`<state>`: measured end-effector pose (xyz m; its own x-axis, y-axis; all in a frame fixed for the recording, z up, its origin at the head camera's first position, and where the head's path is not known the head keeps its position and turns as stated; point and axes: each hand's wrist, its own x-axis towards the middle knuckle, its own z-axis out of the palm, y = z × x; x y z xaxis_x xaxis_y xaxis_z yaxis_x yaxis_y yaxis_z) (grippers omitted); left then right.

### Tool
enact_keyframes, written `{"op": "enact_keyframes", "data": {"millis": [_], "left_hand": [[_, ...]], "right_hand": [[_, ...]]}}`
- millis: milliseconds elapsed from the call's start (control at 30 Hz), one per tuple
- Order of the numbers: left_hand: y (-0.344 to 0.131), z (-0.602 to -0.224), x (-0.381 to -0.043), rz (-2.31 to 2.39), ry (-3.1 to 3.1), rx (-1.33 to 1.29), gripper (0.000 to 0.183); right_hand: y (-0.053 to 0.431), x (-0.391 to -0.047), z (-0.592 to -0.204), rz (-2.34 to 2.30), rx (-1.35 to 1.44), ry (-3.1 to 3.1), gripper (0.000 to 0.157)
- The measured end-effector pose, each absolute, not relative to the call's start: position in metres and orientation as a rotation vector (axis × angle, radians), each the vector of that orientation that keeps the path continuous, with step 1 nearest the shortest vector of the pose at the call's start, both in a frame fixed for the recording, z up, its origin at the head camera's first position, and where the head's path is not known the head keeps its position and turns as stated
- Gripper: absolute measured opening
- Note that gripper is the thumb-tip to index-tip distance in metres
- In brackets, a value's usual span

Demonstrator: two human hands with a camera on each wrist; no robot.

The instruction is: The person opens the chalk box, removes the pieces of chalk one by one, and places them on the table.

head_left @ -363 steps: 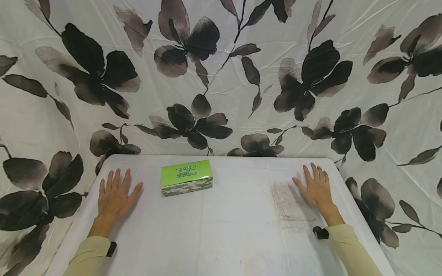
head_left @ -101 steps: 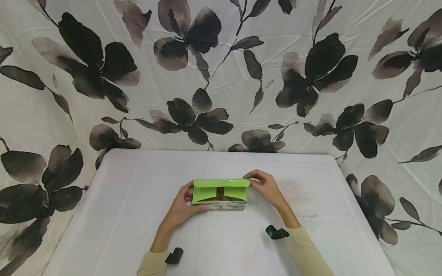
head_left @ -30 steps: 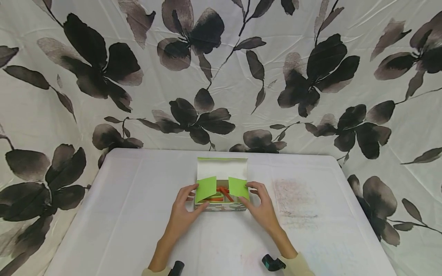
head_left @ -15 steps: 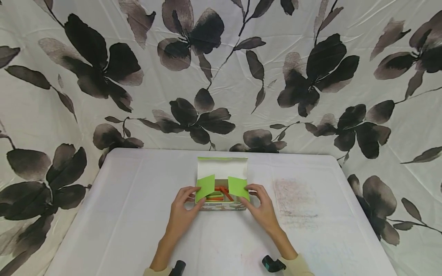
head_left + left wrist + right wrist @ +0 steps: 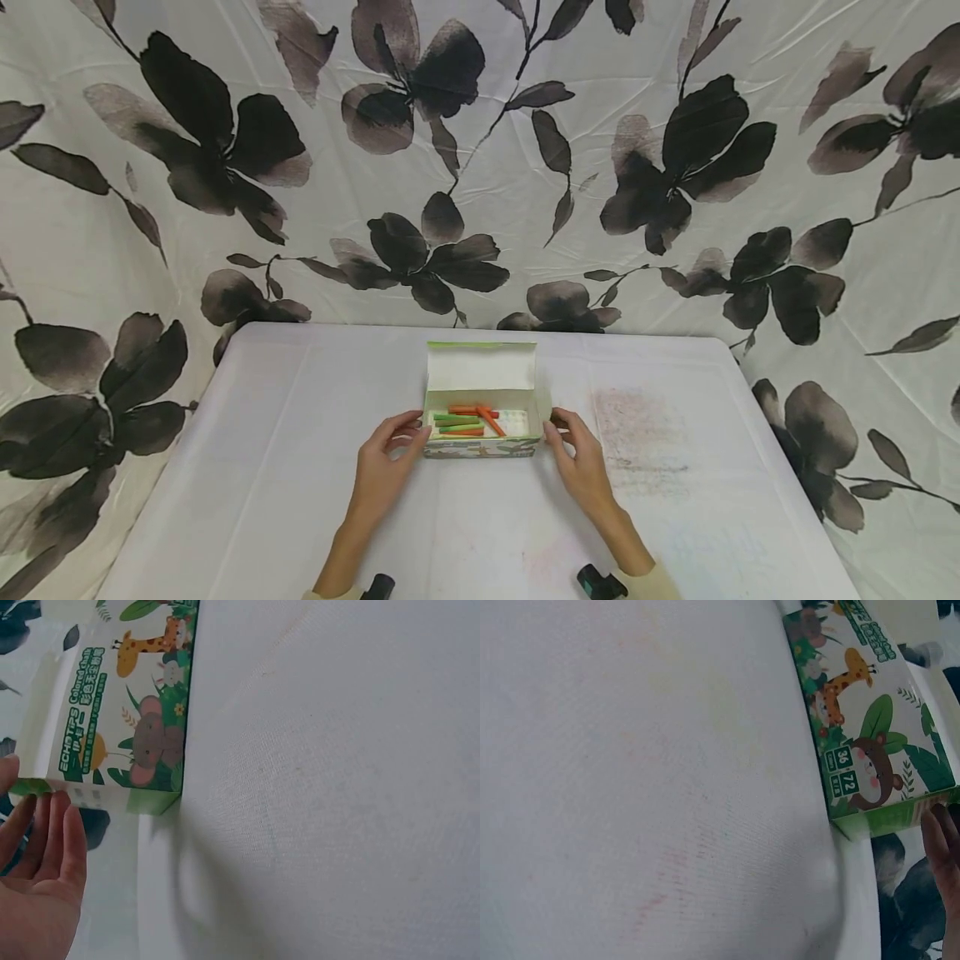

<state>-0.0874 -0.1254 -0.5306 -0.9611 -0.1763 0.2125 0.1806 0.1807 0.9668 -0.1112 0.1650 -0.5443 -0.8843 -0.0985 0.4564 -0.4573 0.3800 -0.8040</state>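
A small chalk box (image 5: 480, 448) stands on the table with its lid (image 5: 482, 367) raised at the back. Inside lie several orange chalk sticks (image 5: 491, 421) and green chalk sticks (image 5: 456, 418). My left hand (image 5: 384, 462) is at the box's left end, thumb and fingertips at the side flap; the left wrist view shows the green flap (image 5: 31, 786) by the fingertips. At the opposite end my right hand (image 5: 585, 467) has thumb and finger on the right flap, its fingers (image 5: 939, 832) against the box end. Animal drawings cover the front panel (image 5: 862, 727).
A white cloth covers the table (image 5: 315, 400), with a reddish smudged patch (image 5: 641, 442) right of the box. Behind hangs a floral curtain (image 5: 525, 167). Dark wrist cameras (image 5: 600, 582) sit near the sleeves.
From a closed box at the table's left, it came to the middle and its lid was lifted. In the last half second both side flaps swung outward, baring the chalk sticks; my hands moved apart slightly.
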Motion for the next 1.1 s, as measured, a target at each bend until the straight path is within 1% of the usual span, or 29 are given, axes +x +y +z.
{"op": "enact_keyframes", "data": {"millis": [133,233,433,567,700,833,967,1100], "left_hand": [[-0.130,-0.536,-0.086,-1.917,-2.184,0.074,0.032],[-0.133,-0.537,-0.084,-1.969,-2.182,0.138,0.031],[-0.135,-0.541,-0.081,-2.041,-2.184,0.261,0.035],[-0.133,-0.544,-0.080,-2.061,-2.171,0.336,0.032],[-0.131,-0.548,-0.081,-2.091,-2.147,0.420,0.030],[-0.130,-0.553,-0.081,-2.142,-2.140,0.507,0.036],[-0.128,-0.555,-0.081,-2.259,-2.114,0.596,0.044],[-0.126,-0.555,-0.080,-2.342,-2.107,0.669,0.050]], "right_hand": [[0.166,-0.105,-0.545,1.635,0.410,-2.285,0.014],[0.169,-0.104,-0.552,1.767,0.311,-2.293,0.015],[0.169,-0.102,-0.557,2.034,0.084,-2.221,0.025],[0.166,-0.099,-0.558,2.183,-0.066,-2.155,0.032],[0.165,-0.097,-0.559,2.334,-0.211,-2.102,0.035],[0.164,-0.097,-0.563,2.476,-0.305,-2.052,0.038],[0.161,-0.098,-0.565,2.594,-0.344,-2.031,0.039],[0.160,-0.099,-0.568,2.666,-0.379,-2.014,0.037]]}}
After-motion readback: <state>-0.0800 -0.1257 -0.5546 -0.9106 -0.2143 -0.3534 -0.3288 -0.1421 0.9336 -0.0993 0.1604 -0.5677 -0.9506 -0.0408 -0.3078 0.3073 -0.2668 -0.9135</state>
